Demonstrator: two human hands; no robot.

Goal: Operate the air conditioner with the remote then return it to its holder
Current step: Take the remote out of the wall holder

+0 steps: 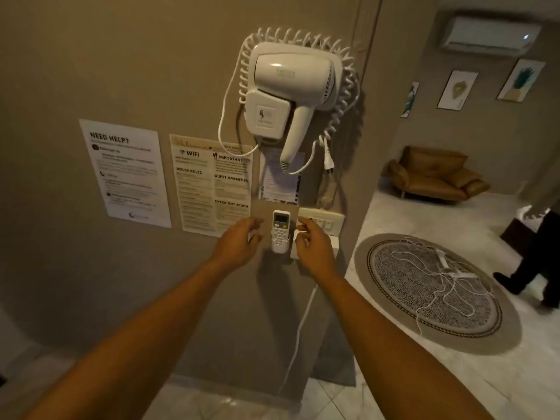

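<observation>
A white remote [280, 227] with a small screen stands upright in its holder [279, 247] on the beige wall. My left hand [239, 241] hovers just left of it, fingers apart and curled, holding nothing. My right hand [310, 242] is just to its right, fingers loosely bent and also holding nothing. Neither hand touches the remote. The white air conditioner [489, 36] hangs high on the far wall at the top right, with a small light showing on it.
A white wall-mounted hair dryer [291, 95] with a coiled cord hangs above the remote. Printed notices [124, 172] are stuck to the wall at left, and a switch plate [322, 221] sits at right. A round rug [433, 291] with white cables, a brown sofa [433, 177] and a person's legs [533, 265] lie to the right.
</observation>
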